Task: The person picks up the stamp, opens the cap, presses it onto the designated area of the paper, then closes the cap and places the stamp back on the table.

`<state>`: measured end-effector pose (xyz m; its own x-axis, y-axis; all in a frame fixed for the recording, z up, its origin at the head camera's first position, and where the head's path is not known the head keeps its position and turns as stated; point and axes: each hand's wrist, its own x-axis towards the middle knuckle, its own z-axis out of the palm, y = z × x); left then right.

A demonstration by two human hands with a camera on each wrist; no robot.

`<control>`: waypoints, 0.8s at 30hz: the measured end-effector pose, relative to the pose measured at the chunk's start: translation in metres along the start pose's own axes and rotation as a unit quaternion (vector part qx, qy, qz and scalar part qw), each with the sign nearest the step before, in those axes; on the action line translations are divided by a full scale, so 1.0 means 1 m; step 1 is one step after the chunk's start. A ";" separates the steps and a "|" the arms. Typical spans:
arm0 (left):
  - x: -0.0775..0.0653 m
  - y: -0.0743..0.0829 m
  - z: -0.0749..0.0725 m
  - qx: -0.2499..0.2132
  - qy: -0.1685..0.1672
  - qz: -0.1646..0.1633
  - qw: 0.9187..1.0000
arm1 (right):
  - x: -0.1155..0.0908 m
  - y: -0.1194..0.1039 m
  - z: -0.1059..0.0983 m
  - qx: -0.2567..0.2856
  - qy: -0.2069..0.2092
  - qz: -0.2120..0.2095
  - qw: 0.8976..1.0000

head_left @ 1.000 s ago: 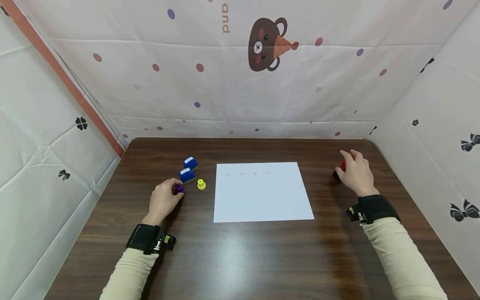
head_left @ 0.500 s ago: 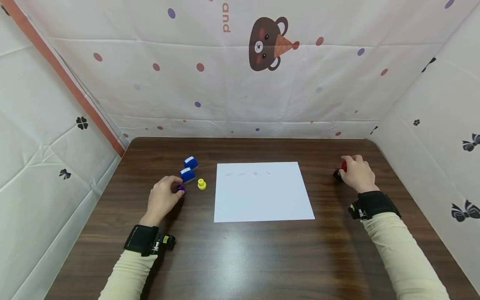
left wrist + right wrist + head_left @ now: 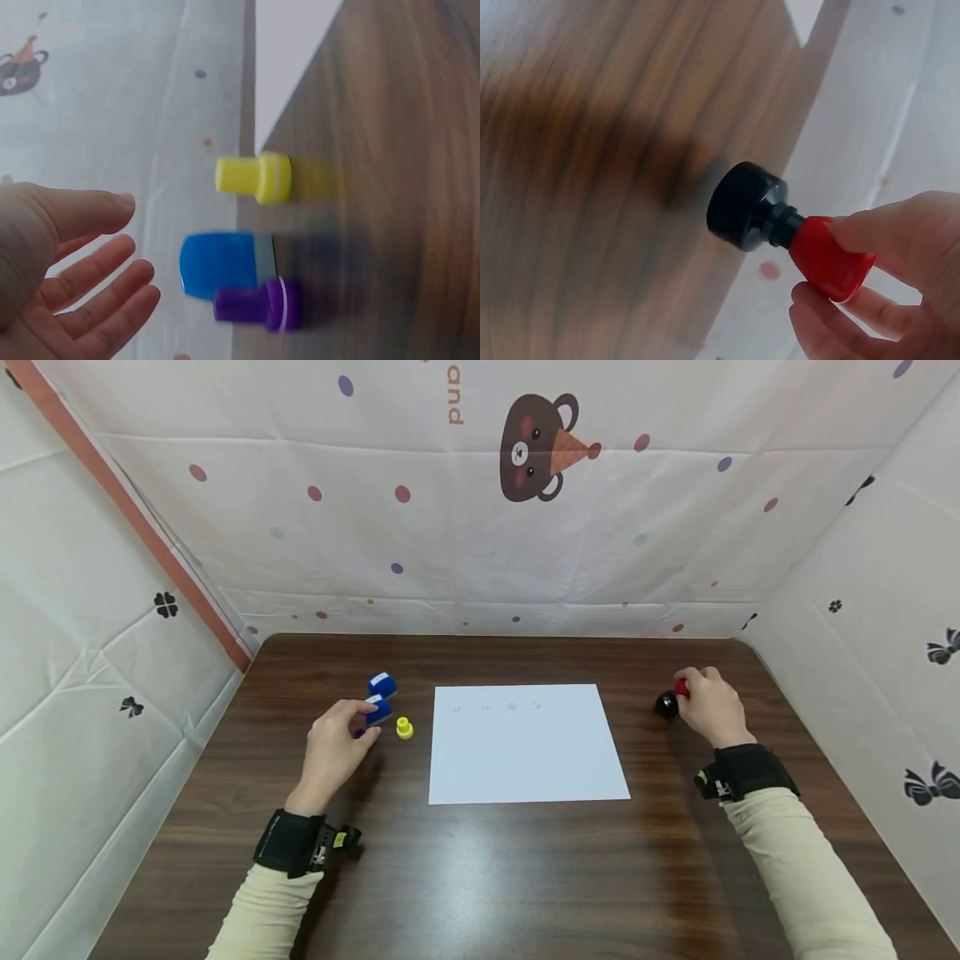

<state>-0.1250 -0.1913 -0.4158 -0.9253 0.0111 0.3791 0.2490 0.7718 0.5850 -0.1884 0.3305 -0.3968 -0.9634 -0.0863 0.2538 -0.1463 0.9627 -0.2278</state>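
My left hand hovers at the left of the table, thumb and fingers apart and holding nothing. Beneath it the purple stamp stands upright, mostly covered by the fingers in the head view. Just ahead are two blue stamps with white bases, the nearer blue stamp partly overlapped by a fingertip. A small yellow stamp stands to the right of them. On the right side, my right hand grips the red handle of a round stamp, pinched between thumb and fingers. Its black head points left, tilted, close over the table.
A white sheet of paper lies mid-table with a row of faint red marks near its far edge. The farther blue stamp stands behind the nearer one. A patterned cloth hangs behind the table and at both sides.
My left hand has let go of the purple stamp and moved slightly up and right. My right hand has closed round the red handle, and the stamp's black head has shifted left.
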 end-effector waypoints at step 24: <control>0.008 0.073 0.076 -0.119 -0.012 0.094 0.988 | -0.015 -0.110 0.033 0.378 -0.095 0.055 0.919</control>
<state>-0.1365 -0.0859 -0.4245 -0.8616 0.1573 0.4826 0.4754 0.5832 0.6587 -0.1652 0.2171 -0.4064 -0.9930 -0.1123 0.0377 -0.0912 0.5216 -0.8483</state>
